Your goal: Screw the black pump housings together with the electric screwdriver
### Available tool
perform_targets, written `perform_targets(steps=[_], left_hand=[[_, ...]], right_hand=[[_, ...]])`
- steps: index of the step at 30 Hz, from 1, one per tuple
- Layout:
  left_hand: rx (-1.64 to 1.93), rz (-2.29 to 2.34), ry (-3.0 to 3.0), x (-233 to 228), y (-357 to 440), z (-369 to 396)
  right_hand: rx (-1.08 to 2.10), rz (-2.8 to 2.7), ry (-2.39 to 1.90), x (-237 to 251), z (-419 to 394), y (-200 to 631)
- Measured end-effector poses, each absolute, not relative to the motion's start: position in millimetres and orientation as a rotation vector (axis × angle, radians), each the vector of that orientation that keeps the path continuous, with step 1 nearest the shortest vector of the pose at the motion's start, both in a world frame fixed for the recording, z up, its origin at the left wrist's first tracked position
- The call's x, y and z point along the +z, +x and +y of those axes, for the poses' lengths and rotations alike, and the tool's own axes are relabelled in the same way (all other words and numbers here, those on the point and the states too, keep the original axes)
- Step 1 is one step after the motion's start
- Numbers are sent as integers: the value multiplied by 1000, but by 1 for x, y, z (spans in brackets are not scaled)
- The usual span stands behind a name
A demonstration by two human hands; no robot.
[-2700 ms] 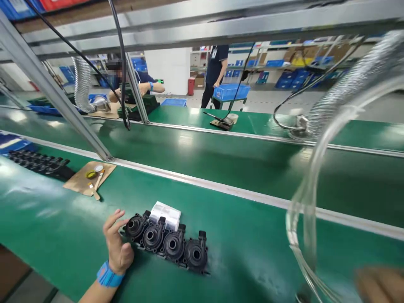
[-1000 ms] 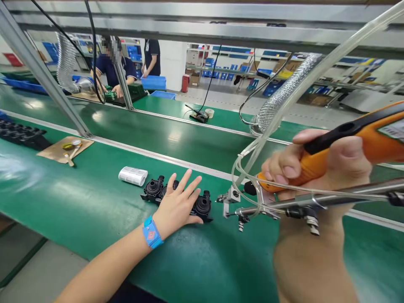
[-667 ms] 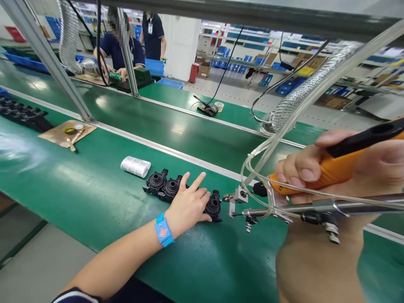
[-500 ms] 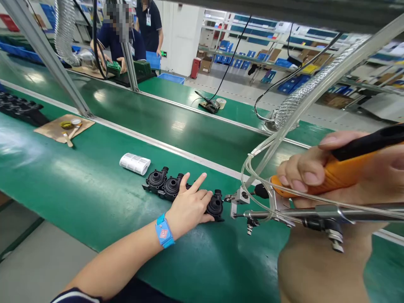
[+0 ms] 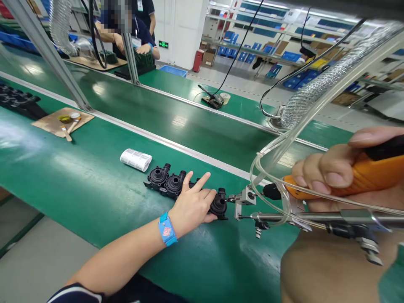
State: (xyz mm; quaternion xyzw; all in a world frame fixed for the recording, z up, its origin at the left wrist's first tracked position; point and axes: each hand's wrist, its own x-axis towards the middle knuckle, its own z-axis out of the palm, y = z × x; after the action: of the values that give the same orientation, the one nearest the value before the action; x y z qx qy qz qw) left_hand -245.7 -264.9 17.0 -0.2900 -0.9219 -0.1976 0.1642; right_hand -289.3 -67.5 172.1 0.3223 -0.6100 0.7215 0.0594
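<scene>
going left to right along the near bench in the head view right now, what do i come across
Brown sheet → white paper roll → left hand on a row of black housings → metal block → right hand gripping an orange tool

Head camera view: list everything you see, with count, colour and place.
Housing row: one, black, under left hand
Handheld tool: one, orange and black, in right hand
Tubes: several, clear, by tool
Curled sheet: one, white, beside housing row
Bench: one, green, foreground
Mat: one, brown, left on bench
Brushes: two, pale handles, on mat
Containers: two, yellowish and white, on mat
Black parts: several, black, left edge
Ducts: two, silver, upper left and right
Bins: several, blue, background
Red box: one, red, background
Workers: two, dark tops, upper left
Left hand: one, blue wristband, on housing row
Right hand: one, bare, holding tool
</scene>
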Motion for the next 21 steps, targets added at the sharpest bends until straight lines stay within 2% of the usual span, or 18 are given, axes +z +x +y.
perform_targets(steps=[8,16,21], left_hand=[[-543,-2685,-852,23,-248,-262],[-526,-2694,-870,21,-248,-258],[-503,-2671,-847,17,-246,-255]], right_hand=[[2168,-1860,1007,171,-67,-288],[2091,-1924,495,165,-69,-278],[2148,-1887,463,163,-83,-276]])
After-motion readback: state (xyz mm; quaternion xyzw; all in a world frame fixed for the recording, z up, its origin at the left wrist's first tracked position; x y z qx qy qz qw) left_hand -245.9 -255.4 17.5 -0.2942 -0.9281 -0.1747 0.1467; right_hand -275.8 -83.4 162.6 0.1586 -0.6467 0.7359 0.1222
